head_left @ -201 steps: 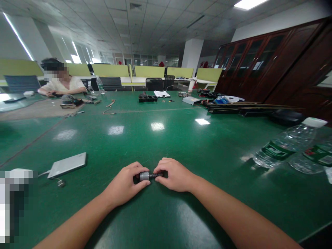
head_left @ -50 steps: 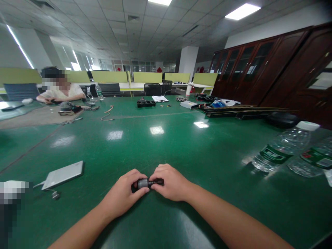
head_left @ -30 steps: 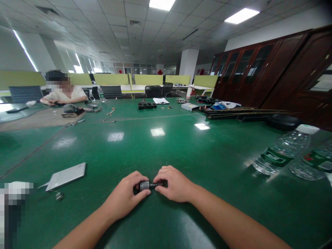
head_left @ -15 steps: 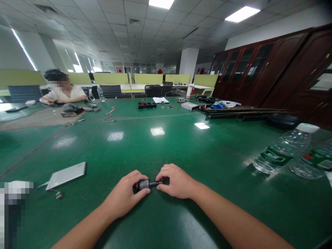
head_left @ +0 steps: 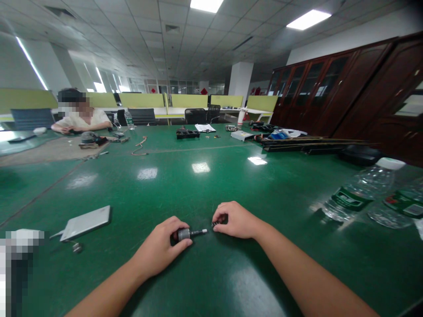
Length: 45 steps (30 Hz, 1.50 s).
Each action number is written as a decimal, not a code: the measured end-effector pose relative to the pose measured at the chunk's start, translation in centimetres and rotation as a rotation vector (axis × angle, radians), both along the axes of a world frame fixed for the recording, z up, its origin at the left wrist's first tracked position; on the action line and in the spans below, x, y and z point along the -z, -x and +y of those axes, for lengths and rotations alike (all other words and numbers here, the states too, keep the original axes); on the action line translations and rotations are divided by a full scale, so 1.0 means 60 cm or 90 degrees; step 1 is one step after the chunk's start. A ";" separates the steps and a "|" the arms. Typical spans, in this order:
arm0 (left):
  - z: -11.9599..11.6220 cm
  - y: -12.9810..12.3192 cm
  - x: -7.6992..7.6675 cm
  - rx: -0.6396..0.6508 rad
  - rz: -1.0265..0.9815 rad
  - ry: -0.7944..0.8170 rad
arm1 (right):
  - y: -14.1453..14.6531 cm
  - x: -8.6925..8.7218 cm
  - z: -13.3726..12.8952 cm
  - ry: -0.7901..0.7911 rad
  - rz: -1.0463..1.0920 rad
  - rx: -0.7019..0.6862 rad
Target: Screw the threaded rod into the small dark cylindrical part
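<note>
My left hand (head_left: 163, 243) is closed around a grey cylindrical part with a shaft (head_left: 183, 234), thumb below and fingers above. Its thin dark shaft points right and ends in a bright metal tip, bare of any finger. To the right of that tip, my right hand (head_left: 235, 219) pinches a small dark ribbed piece (head_left: 215, 224) that looks like a spring. A short gap separates this piece from the shaft. Fingers hide part of both things. Both hands are low over the green table (head_left: 185, 193).
Two water bottles (head_left: 358, 193) stand at the right. A flat silver box (head_left: 86, 223) with a cable and a small metal part (head_left: 77, 248) lie at the left. Black rails (head_left: 297, 143) and a black tray (head_left: 187, 134) lie farther back. Another person (head_left: 82, 119) sits at the far left.
My right hand has moved right and slightly away from me, off the shaft, with the ribbed piece in its fingers. The shaft's tip now shows. My left hand has stayed put.
</note>
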<state>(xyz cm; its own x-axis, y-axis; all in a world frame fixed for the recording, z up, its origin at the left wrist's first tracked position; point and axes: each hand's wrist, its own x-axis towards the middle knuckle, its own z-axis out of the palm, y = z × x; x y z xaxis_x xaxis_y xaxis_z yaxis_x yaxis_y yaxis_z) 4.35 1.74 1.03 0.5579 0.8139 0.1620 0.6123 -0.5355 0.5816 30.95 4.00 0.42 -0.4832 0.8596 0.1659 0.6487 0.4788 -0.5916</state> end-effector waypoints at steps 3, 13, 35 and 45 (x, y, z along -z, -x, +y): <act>0.000 -0.001 -0.001 0.000 0.000 -0.004 | 0.003 -0.002 -0.002 0.003 0.000 -0.011; 0.000 0.001 0.001 0.006 0.000 -0.001 | 0.056 0.007 -0.019 -0.033 0.011 -0.052; 0.002 -0.001 -0.002 0.030 0.000 0.011 | 0.075 0.023 -0.025 -0.104 0.010 -0.101; 0.001 -0.004 -0.004 0.033 -0.007 0.018 | 0.075 0.021 -0.026 -0.107 0.007 -0.097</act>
<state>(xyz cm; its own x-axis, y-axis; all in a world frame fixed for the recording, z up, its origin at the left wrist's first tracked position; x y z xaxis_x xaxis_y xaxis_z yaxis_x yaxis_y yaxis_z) 4.61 1.81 1.25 0.5973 0.7887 0.1456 0.5784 -0.5494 0.6030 26.45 2.43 -0.84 -0.6032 0.7363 0.3067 0.5545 0.6635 -0.5023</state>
